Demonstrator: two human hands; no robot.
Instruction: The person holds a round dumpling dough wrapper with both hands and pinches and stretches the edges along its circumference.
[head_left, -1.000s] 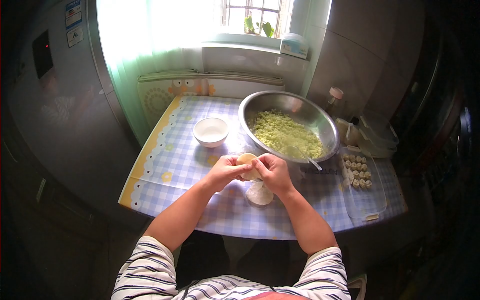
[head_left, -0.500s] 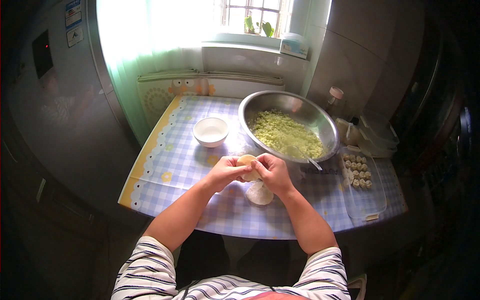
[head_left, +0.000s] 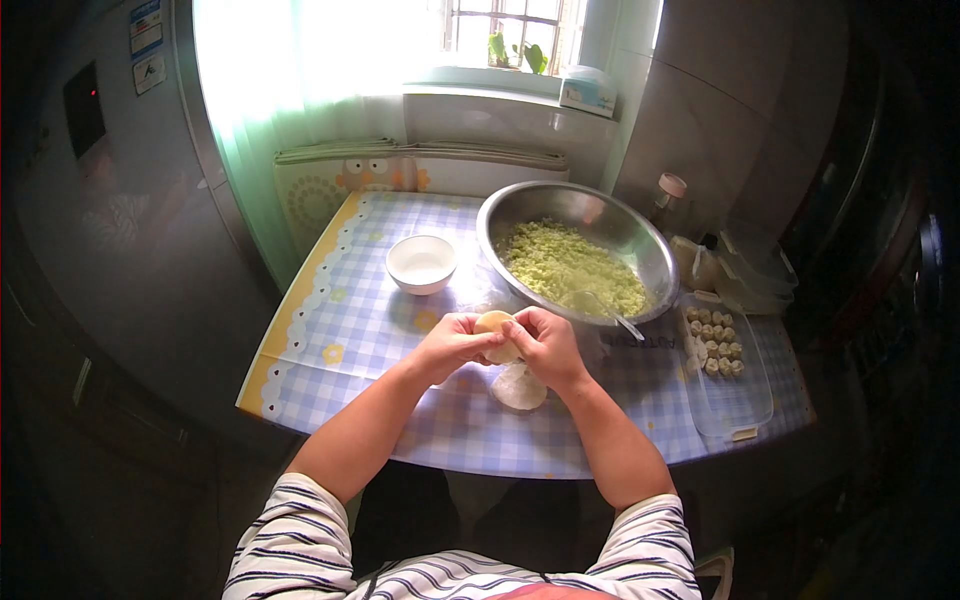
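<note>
Both hands meet above the checked tablecloth point(head_left: 350, 330). My left hand point(head_left: 452, 345) and my right hand point(head_left: 545, 345) pinch a pale round dumpling wrapper point(head_left: 494, 324) between their fingers. Just below the hands lies a small stack of white wrappers point(head_left: 519, 387). A large steel bowl point(head_left: 590, 215) with chopped green filling point(head_left: 565, 265) stands right behind the hands, with a spoon point(head_left: 610, 315) resting at its near rim.
A small white bowl point(head_left: 422, 263) stands left of the steel bowl. A clear plastic tray point(head_left: 735, 395) at the right holds several folded dumplings point(head_left: 714, 341). A bottle point(head_left: 668, 200) and plastic containers point(head_left: 755, 275) stand by the right wall. A grey fridge point(head_left: 120, 220) borders the table's left.
</note>
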